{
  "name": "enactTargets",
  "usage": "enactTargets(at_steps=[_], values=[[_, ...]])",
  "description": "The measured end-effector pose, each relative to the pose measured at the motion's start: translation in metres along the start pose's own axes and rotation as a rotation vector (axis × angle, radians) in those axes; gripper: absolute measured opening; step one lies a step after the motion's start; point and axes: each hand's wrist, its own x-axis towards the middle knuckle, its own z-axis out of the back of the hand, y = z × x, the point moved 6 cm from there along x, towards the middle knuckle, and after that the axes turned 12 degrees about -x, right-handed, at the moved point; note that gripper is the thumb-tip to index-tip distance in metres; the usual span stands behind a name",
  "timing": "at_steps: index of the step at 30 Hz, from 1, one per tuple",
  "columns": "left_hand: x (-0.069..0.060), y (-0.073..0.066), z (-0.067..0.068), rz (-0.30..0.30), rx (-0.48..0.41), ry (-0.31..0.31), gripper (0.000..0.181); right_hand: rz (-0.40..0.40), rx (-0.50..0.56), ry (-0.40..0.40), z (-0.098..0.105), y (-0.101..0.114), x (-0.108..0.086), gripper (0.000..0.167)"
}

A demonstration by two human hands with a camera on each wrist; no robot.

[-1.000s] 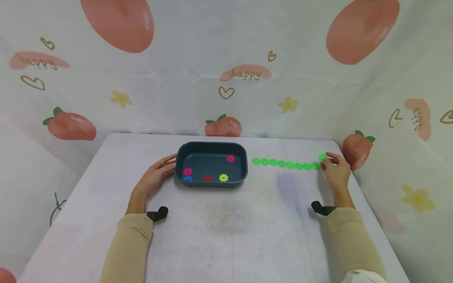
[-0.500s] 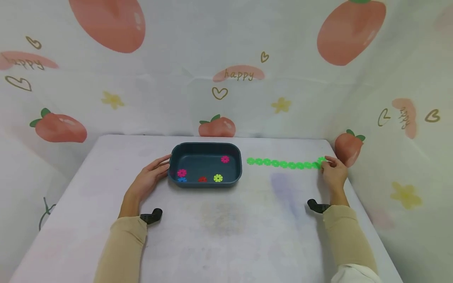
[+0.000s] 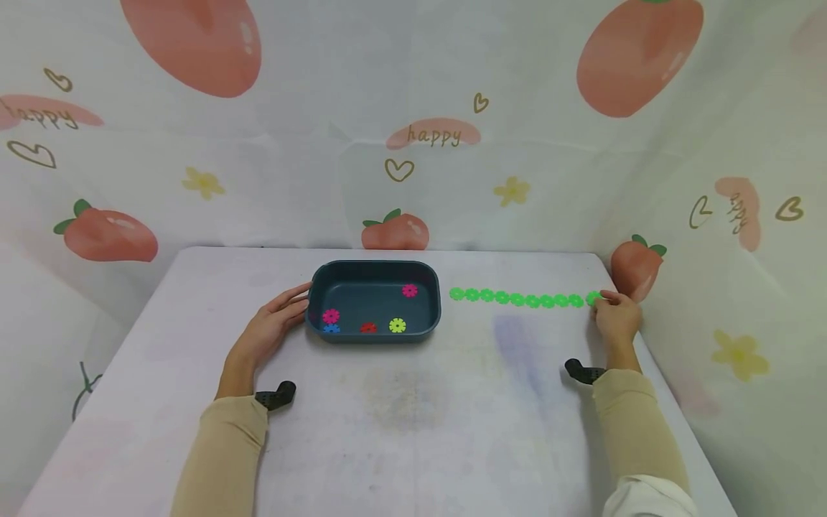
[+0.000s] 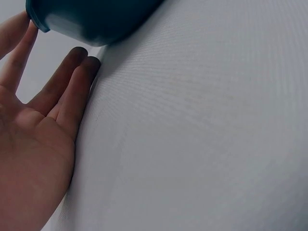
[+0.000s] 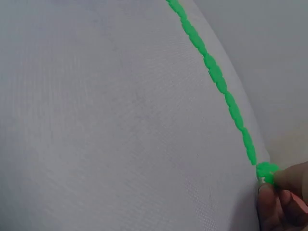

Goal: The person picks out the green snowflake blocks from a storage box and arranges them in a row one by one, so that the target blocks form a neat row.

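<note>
My right hand (image 3: 618, 318) pinches a green plastic snowflake disc (image 5: 267, 172) between thumb and fingers, low over the table. This disc sits at the right end of a row of green snowflake discs (image 3: 517, 299), with a small gap between it and the last one. The row runs leftward to near a dark teal plastic basin (image 3: 373, 338). At the basin's left side, my left hand (image 3: 263, 332) has its fingers extended, and the fingertips touch the rim in the left wrist view. Two fingers (image 4: 79, 82) lie lower, against the tabletop.
Inside the basin lie two pink discs, one a pink snowflake disc (image 3: 410, 291) at the right, plus a blue disc (image 3: 332, 328), a red disc (image 3: 368, 327) and a yellow disc (image 3: 397, 325). A printed curtain (image 3: 310, 179) stands behind the white table (image 3: 413, 445).
The right hand has lowered the green disc to the row's right end, then shifted slightly right with it. The head view has turned a little right. The left hand stays at the basin.
</note>
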Motion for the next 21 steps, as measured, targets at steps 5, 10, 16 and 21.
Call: enactTargets(at_steps=[5, 10, 16, 21], values=[[0.002, 0.000, 0.002, -0.013, -0.010, 0.000, 0.059, 0.032, -0.150, -0.012, -0.002, 0.004, 0.002, 0.038], [0.002, 0.001, 0.004, -0.006, 0.016, -0.016, 0.059, 0.087, -0.237, -0.017, -0.003, 0.008, 0.002, 0.039], [0.002, -0.001, 0.004, -0.019, 0.014, -0.015, 0.058, 0.168, -0.318, -0.045, -0.002, 0.014, 0.000, 0.036], [0.002, 0.000, 0.001, -0.032, -0.019, 0.001, 0.058, 0.179, -0.339, -0.023, -0.004, 0.013, -0.001, 0.039]])
